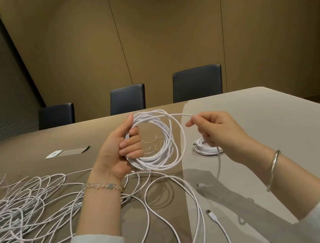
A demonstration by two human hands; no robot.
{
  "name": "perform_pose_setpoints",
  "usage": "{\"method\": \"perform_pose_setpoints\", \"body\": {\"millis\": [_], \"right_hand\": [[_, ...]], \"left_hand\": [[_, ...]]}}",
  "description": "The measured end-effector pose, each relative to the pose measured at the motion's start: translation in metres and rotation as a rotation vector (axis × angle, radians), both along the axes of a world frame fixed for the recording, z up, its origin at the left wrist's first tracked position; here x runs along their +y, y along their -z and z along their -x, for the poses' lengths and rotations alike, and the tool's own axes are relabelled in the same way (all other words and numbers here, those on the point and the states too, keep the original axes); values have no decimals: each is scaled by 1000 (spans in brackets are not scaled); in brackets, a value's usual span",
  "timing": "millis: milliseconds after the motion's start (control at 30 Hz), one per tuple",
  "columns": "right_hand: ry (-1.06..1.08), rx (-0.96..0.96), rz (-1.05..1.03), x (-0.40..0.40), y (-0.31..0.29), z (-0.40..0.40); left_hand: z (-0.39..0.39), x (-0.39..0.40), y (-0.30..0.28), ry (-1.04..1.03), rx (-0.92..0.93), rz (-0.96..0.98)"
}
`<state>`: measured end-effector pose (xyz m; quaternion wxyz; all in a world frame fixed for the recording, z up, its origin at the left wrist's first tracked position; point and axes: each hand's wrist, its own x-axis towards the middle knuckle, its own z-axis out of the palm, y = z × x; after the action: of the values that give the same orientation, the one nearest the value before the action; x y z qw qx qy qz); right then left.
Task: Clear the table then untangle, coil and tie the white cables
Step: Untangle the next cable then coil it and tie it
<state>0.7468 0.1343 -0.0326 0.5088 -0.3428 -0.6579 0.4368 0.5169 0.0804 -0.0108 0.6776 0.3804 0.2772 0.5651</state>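
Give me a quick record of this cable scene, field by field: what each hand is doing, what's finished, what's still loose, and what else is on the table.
left hand: left hand grips the white coil, held above the table
right hand: right hand pinches the free strand leading into that coil
finished: one coiled bundle lying on the table behind the right hand
still loose: tangled cables at left; a connector end near the right forearm
ties: gold twist ties seen through the coil
other: table power hatch; three dark chairs

No readable txt, labels, brands or nos. anywhere.
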Motion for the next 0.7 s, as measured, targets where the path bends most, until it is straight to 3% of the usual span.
{"method": "perform_pose_setpoints", "body": {"millis": [167,467,567,700], "right_hand": [[90,83,0,5,-8,-6],[147,148,96,11,-16,-22],[140,2,64,11,-13,-21],[67,-319,-170,6,-11,-22]], "left_hand": [[-4,-4,-3,98,105,-7],[-1,-3,-5,24,54,0],[2,0,-4,-73,-4,-11],[17,3,0,-234,-186,-3]]}}
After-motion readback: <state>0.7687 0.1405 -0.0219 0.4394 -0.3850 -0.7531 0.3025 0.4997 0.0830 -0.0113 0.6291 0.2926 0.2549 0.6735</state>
